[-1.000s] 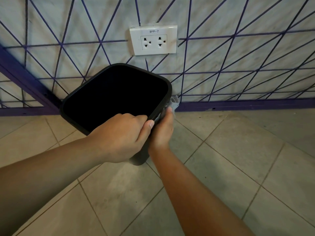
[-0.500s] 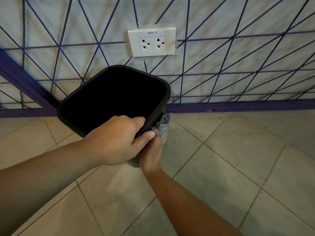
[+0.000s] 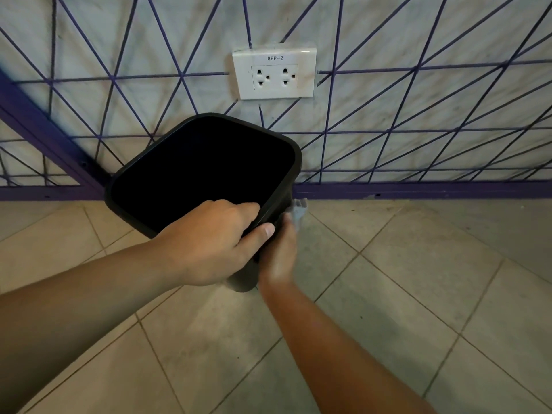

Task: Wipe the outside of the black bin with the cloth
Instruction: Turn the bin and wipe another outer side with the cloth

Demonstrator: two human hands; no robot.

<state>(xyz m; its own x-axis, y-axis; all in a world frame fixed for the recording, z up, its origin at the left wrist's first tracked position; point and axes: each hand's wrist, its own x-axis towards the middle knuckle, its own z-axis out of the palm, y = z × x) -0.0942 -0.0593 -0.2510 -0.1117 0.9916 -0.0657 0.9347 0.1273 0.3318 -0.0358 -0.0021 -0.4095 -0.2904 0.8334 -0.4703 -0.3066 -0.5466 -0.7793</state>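
The black bin (image 3: pixel 167 150) is tilted with its open mouth toward me, its base near the tiled floor. My left hand (image 3: pixel 209 243) grips the near rim, fingers inside and thumb outside. My right hand (image 3: pixel 279 252) presses a grey cloth (image 3: pixel 298 209) against the bin's right outer wall; only a corner of the cloth shows above my fingers. Most of the bin's right side is hidden behind my hands.
A white double wall socket (image 3: pixel 274 73) sits on the marble wall with purple line pattern just behind the bin. A purple skirting strip (image 3: pixel 418 189) runs along the wall's base. Beige floor tiles (image 3: pixel 388 294) spread to the right and toward me.
My right hand with the cloth slid down the bin's right side from the rim, then stayed low on the wall. The left hand keeps its grip on the rim.
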